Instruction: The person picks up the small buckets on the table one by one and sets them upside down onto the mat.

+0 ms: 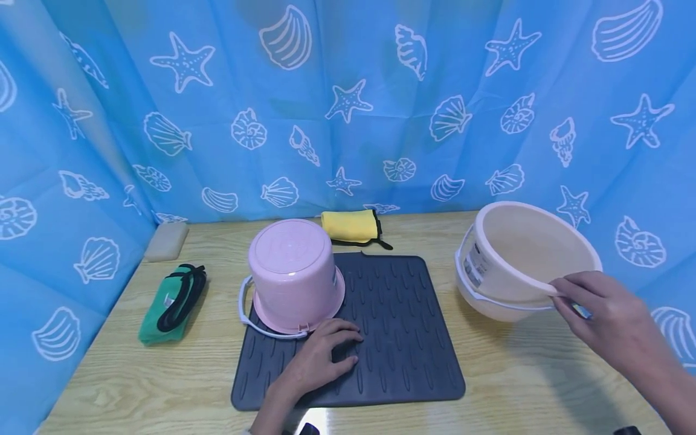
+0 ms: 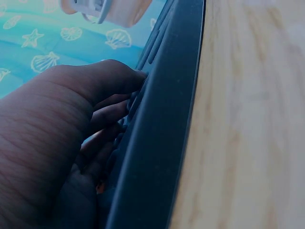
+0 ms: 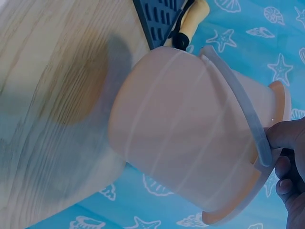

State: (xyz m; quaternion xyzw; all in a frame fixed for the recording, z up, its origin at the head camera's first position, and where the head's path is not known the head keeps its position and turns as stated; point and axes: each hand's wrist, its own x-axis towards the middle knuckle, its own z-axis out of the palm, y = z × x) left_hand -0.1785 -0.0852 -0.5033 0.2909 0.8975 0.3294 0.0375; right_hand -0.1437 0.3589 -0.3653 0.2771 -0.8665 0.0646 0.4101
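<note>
My right hand [image 1: 611,317] pinches the rim of a cream bucket [image 1: 502,287] at the right, thumb on one side of the wall and fingers on the other. The bucket is tilted, its mouth toward the upper right, and its pale handle [image 3: 245,112] hangs along the outside. On the dark ridged mat [image 1: 397,344] rests my left hand [image 1: 321,356], fingers loosely bent with nothing held. Just beyond those fingers a pink bucket [image 1: 293,275] stands upside down on the mat's left part, its white handle [image 1: 243,305] out to the left.
A folded yellow cloth [image 1: 349,226] with black trim lies behind the mat. At the left are a green cloth bundle [image 1: 165,308] with a black strap and a beige block [image 1: 167,241]. A blue shell-print curtain [image 1: 348,145] encloses the wooden table [image 1: 136,386] at the back and sides.
</note>
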